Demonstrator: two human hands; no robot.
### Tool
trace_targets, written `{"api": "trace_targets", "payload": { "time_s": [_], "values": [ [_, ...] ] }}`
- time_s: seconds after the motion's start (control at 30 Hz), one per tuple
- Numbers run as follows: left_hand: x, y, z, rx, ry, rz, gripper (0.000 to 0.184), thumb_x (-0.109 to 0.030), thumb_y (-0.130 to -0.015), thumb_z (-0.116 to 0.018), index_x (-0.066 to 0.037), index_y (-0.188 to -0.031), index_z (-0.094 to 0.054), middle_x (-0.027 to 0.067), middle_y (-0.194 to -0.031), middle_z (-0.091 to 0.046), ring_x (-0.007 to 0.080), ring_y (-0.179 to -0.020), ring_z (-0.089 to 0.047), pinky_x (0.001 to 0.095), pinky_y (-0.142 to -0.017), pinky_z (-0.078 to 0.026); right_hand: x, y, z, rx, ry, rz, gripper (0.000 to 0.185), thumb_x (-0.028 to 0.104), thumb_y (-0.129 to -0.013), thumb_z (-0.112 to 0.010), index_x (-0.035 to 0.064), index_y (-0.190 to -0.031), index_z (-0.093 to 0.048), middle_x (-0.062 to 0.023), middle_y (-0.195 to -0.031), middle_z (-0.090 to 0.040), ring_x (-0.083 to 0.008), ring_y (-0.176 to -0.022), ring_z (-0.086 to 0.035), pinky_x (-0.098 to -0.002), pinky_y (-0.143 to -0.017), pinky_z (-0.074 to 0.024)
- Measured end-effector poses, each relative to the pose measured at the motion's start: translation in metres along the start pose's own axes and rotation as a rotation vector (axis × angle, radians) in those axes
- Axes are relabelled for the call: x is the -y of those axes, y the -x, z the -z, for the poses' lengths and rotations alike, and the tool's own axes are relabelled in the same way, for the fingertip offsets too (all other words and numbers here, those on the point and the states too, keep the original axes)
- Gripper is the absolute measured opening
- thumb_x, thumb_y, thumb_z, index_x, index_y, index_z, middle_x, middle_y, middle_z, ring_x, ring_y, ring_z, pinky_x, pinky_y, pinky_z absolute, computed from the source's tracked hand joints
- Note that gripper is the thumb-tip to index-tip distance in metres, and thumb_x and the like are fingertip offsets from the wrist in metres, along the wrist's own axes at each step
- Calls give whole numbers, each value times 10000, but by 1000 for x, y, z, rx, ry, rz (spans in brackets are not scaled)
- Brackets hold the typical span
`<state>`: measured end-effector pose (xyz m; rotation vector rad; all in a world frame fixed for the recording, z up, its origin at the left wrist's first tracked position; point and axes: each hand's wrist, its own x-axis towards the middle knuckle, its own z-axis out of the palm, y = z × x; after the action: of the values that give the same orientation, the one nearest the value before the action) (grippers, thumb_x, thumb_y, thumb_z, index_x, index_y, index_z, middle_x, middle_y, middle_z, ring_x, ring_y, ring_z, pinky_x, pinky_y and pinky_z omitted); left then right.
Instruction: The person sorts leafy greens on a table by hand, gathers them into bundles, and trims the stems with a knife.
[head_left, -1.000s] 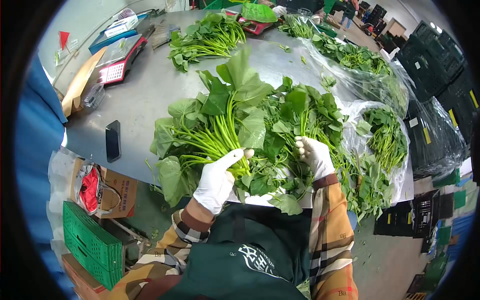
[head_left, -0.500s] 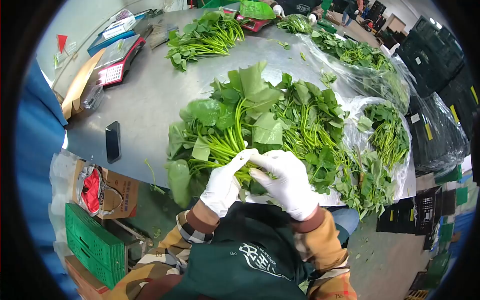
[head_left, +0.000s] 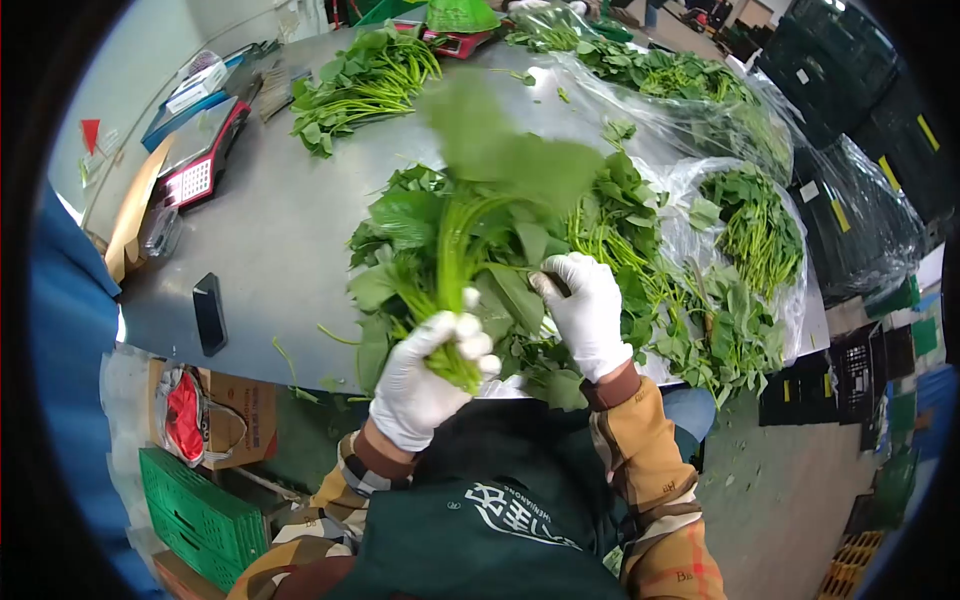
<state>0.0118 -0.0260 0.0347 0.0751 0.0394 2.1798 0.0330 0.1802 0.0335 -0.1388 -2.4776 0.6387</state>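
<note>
My left hand (head_left: pixel 428 372), in a white glove, is wrapped round the stems of a leafy green bunch (head_left: pixel 452 255), whose top leaves are blurred. To its right, my right hand (head_left: pixel 585 312), also gloved, pinches a leaf or thin stem at the bunch's right side; the fingertips partly hide it. Loose greens (head_left: pixel 620 235) lie behind and beside my right hand on the metal table (head_left: pixel 275 240). Farther right, more greens (head_left: pixel 755 235) rest on clear plastic.
A phone (head_left: pixel 209 314) lies at the table's left edge, with a red scale (head_left: pixel 195 180) behind it. Another pile of greens (head_left: pixel 365 85) is at the back. Green crates (head_left: pixel 200 510) stand at lower left, dark crates (head_left: pixel 835 75) at right. Part of another person shows at the far edge.
My right hand has moved from the stems near my left hand to the bunch's right side. The bunch is now more upright in my left hand. The view has shifted slightly.
</note>
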Motion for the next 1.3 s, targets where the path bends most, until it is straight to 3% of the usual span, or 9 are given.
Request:
{"api": "trace_targets", "payload": {
  "time_s": [0.27,0.37,0.47,0.6,0.7,0.83,1.0,1.07,1.3],
  "values": [
    [-48,6,-51,191,-274,-713,542,-170,-923,-591,-85,-1412,-375,-20,-880,-472,131,-844,-480,365,-896,-397,-108,4,-17,-54,229,-161,186,271,-751,-731,124,-857,-687,-76,-847,-645,-276,-823,-621,-387,-730,-485],
    [-41,6,-50,132,-179,-629,553,-192,-933,-574,-70,-1422,-347,-21,-877,-453,134,-864,-462,368,-909,-378,-118,2,-33,94,459,-195,188,259,-736,-736,103,-787,-645,-96,-831,-614,-296,-769,-610,-387,-686,-488],
    [-35,10,-32,73,-133,-523,455,-196,-945,-554,-71,-1360,-416,-20,-863,-435,137,-851,-452,364,-883,-364,-132,2,-34,-20,232,-270,137,234,-764,-706,115,-816,-661,-123,-849,-629,-314,-773,-609,-387,-679,-483],
    [-33,6,-20,-15,-143,-499,433,-190,-954,-541,-69,-1351,-420,-9,-869,-454,145,-850,-456,365,-883,-366,-107,-24,21,-218,-697,-643,157,208,-878,-647,61,-928,-675,-36,-797,-625,-85,-630,-542,-253,-582,-442],
    [-32,3,-16,-14,-102,-465,426,-186,-956,-537,-67,-1348,-422,-1,-874,-468,151,-855,-466,367,-882,-371,-110,-17,41,-246,-1276,-478,175,195,-894,-632,26,-910,-674,-44,-848,-657,-64,-645,-555,-211,-582,-435],
    [-28,-1,-18,-37,-102,-445,420,-181,-954,-539,-64,-1342,-430,9,-878,-480,159,-866,-480,368,-885,-380,-84,-4,66,572,-780,-543,202,148,-883,-633,-14,-996,-677,-73,-900,-682,-106,-726,-607,-230,-697,-495],
    [-24,1,-17,-32,-78,-402,398,-177,-955,-531,-62,-1327,-454,13,-891,-499,163,-874,-497,364,-889,-391,-119,4,-1,18,170,-337,262,313,-774,-704,104,-933,-699,-127,-907,-678,-299,-855,-641,-383,-761,-503],
    [-22,2,-21,-59,-109,-412,384,-178,-956,-524,-58,-1316,-466,6,-887,-505,159,-869,-509,349,-870,-393,-123,1,-13,208,418,-377,274,334,-762,-716,113,-922,-700,-138,-945,-666,-321,-908,-624,-390,-779,-498],
    [-28,4,-12,-89,-151,-428,341,-174,-958,-527,-61,-1279,-500,7,-917,-535,168,-893,-534,380,-898,-419,-109,-16,31,-288,-876,-570,287,128,-813,-715,-24,-1052,-671,-60,-990,-689,-113,-870,-610,-258,-794,-482]
  ]
}}
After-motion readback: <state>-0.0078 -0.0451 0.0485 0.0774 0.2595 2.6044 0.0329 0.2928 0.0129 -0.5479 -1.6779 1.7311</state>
